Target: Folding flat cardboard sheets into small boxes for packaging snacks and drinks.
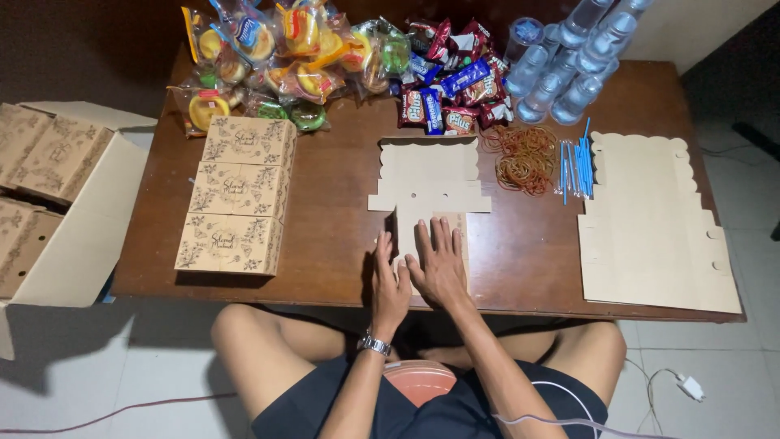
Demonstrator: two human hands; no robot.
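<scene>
Brown table [325, 244] — flat box blank [428, 175] under both hands [418, 272].

Home snack-packing spot, low wooden table [325, 236], tiled floor [122, 374], printed boxes [236, 195], wrapped snacks [447, 89]

The scene is lit evenly from overhead — moderate brightness, no harsh glare. A soft sheen is seen on the brown table [325, 236], and small highlights are returned by the plastic snack wrappers [284, 49] and clear cups [569, 65]. Dark shadow is cast beneath the table edge and in the upper left corner. Focus is held across the frame — slight wide-angle bending is noted at the edges.
</scene>
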